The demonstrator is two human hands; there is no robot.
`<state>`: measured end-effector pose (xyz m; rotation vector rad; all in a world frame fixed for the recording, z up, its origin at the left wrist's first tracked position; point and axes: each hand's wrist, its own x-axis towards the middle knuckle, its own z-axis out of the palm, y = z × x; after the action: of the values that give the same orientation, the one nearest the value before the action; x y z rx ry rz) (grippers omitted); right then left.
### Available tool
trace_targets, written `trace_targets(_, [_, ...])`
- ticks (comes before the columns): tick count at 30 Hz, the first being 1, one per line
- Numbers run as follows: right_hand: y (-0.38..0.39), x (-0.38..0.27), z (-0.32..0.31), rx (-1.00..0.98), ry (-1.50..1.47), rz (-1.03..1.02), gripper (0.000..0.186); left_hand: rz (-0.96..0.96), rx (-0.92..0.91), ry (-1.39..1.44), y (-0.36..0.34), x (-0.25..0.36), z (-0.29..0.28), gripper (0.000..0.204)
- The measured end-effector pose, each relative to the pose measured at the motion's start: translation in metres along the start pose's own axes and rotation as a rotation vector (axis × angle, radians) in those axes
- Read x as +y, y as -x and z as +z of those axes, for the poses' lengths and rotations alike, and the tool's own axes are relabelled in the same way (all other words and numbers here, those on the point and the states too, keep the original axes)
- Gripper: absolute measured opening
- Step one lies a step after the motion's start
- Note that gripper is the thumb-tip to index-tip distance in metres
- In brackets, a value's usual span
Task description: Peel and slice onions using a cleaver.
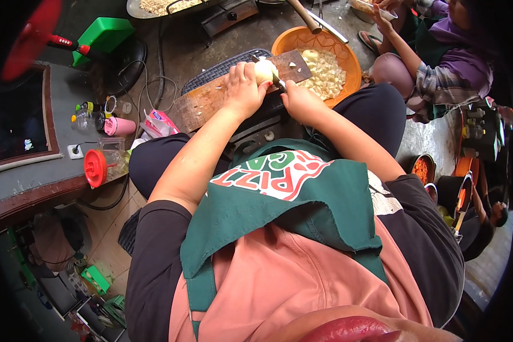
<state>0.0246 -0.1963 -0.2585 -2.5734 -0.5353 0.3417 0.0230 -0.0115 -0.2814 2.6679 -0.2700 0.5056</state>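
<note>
Left hand fingers clamp pale peeled vegetable on wooden cutting board | right hand grips knife, blade at vegetable | orange basket beside | risk: round piece rolls, blade nicks fingertips

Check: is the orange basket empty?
No, the orange basket holds a heap of pale chopped pieces beside the wooden cutting board.

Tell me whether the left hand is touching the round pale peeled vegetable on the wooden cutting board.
Touching. The head view shows the left hand with its fingers wrapped against the round pale vegetable, no gap between them.
</note>
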Motion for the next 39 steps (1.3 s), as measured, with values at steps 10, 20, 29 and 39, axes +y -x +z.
trace_targets(10, [-0.010,0.058,-0.062,0.157,-0.008,0.262,0.034,0.000,0.009,0.054,0.003,-0.006,-0.003,0.058])
trace_targets(20, [0.019,0.014,-0.061,0.149,0.013,-0.013,0.028,-0.038,-0.051,-0.046,0.003,-0.002,-0.012,0.059])
trace_targets(29, [0.031,-0.028,-0.039,0.003,0.088,-0.019,0.025,-0.009,-0.065,-0.081,0.001,0.001,-0.013,0.056])
trace_targets(39, [0.009,-0.040,-0.029,-0.142,0.153,0.096,0.018,0.022,-0.053,-0.068,0.003,-0.001,-0.009,0.054])
